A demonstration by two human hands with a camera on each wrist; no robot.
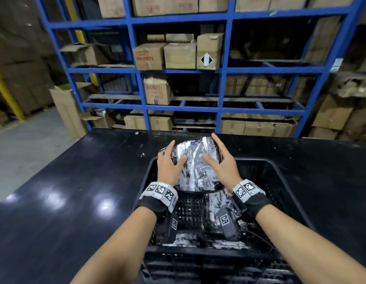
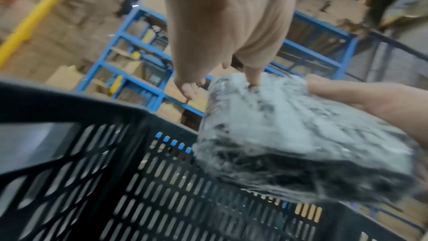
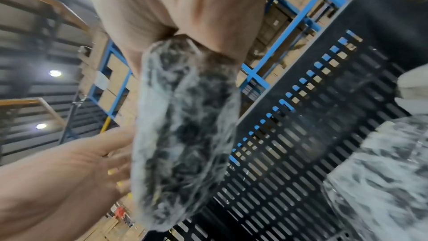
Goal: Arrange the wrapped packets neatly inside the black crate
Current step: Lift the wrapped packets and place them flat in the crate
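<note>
A packet wrapped in clear film over dark contents is tilted above the far end of the black slotted crate. My left hand holds its left edge, thumb on the top face. On the other side my right hand grips the right edge, with the thumb on top too. In the left wrist view my thumb presses the packet above the crate wall. The right wrist view shows the packet edge-on in my right hand. More wrapped packets lie inside the crate.
The crate stands on a glossy black table. Behind the table rises blue metal shelving filled with cardboard boxes. A tall open box stands on the grey floor at the left.
</note>
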